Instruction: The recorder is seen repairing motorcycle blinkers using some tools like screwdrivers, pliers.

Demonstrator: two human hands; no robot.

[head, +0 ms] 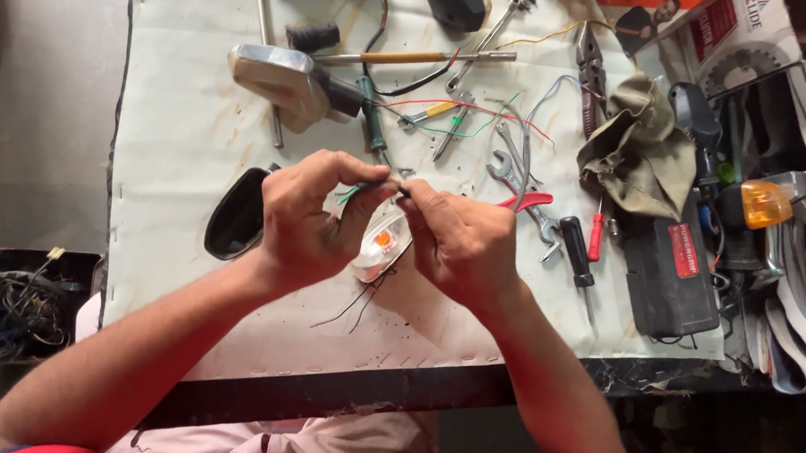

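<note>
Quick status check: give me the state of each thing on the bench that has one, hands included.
left hand: pinching thin wires at its fingertips
right hand: pinching the same wires, fingertips meeting the left's
turn signal lamp: under the hands, clear lens, amber bulb inside, wires trailing
black mirror: lying flat beside the left hand
chrome mirror: lying untouched
red-handled pliers: lying down, partly hidden
cloth: crumpled

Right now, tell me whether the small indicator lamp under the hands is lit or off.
Cannot tell. The indicator lamp shows an orange spot behind its clear lens, perhaps only the bulb's colour.
</note>
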